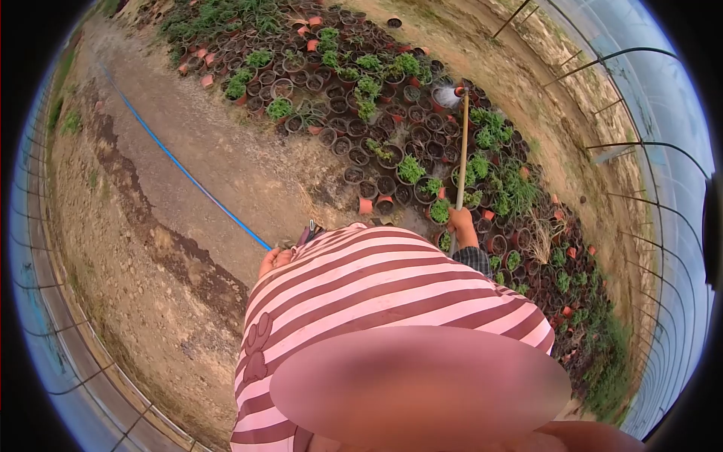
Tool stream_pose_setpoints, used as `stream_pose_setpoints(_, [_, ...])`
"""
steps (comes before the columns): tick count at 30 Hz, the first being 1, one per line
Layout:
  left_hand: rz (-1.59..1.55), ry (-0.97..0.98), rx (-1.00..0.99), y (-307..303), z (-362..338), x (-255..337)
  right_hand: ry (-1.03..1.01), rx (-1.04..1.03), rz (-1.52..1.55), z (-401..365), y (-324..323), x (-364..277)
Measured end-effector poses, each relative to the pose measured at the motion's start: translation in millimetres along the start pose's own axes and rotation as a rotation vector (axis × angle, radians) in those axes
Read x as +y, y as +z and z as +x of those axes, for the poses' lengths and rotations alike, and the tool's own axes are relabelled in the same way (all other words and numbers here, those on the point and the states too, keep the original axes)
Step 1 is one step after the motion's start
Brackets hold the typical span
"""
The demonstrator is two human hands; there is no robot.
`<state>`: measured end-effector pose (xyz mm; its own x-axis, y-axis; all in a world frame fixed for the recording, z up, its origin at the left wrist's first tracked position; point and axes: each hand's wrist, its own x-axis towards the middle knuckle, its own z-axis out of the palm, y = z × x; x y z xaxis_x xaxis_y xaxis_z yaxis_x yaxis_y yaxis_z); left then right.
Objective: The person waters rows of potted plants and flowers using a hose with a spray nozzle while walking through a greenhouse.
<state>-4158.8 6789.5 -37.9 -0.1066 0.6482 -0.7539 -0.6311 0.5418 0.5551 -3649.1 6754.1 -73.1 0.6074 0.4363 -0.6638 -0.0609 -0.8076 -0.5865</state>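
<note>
My right hand (462,226) is closed round a long, tan watering wand (464,154) that points away from me over the pots. At its far end a red sprayer head (459,91) throws a white spray of water (446,96) to the left, onto the potted plants. Beside my striped top, my left hand (274,261) has its fingers curled at the near end of a blue hose (197,184), which it grips. Part of that hand is hidden by the clothing. Small dark pots (385,185) stand closest to the wand, some holding leafy green plants (410,169).
A bare dirt path (181,135) runs along the left, with the hose lying across it. Several orange pots (365,206) lie among the dark ones. Curved metal greenhouse ribs (640,143) and plastic sheeting (681,105) bound the right side.
</note>
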Motion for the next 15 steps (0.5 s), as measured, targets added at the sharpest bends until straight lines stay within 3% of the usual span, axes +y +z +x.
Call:
stream_pose_setpoints(2, [-0.572,-0.497,-0.253,-61.8,59.3,-12.9,0.017,-0.012,-0.02,-4.0,-0.5,1.7])
stream_pose_setpoints(4, [-0.592,-0.556,-0.304,-60.4,60.3,-8.0,0.033,-0.036,0.002,-5.7,1.6,5.1])
stream_pose_setpoints(5, [-0.248,-0.313,-0.19,-57.6,58.7,-9.1,0.041,-0.052,0.034,-4.5,3.0,7.9])
stream_pose_setpoints(8, [0.295,0.199,0.056,11.2,-1.1,-3.8,0.036,-0.119,0.165,-8.6,4.7,11.7])
stream_pose_setpoints(10, [0.192,0.117,0.095,15.4,3.0,-3.1,0.033,-0.155,0.245,-17.2,4.2,7.9])
stream_pose_setpoints(13, [-0.293,-0.475,0.003,-10.1,39.7,16.0,0.039,-0.18,0.309,-31.3,1.1,2.7])
stream_pose_setpoints(15, [-0.438,-0.73,-0.064,-7.8,41.0,27.7,0.036,-0.184,0.324,-33.9,-0.5,4.2])
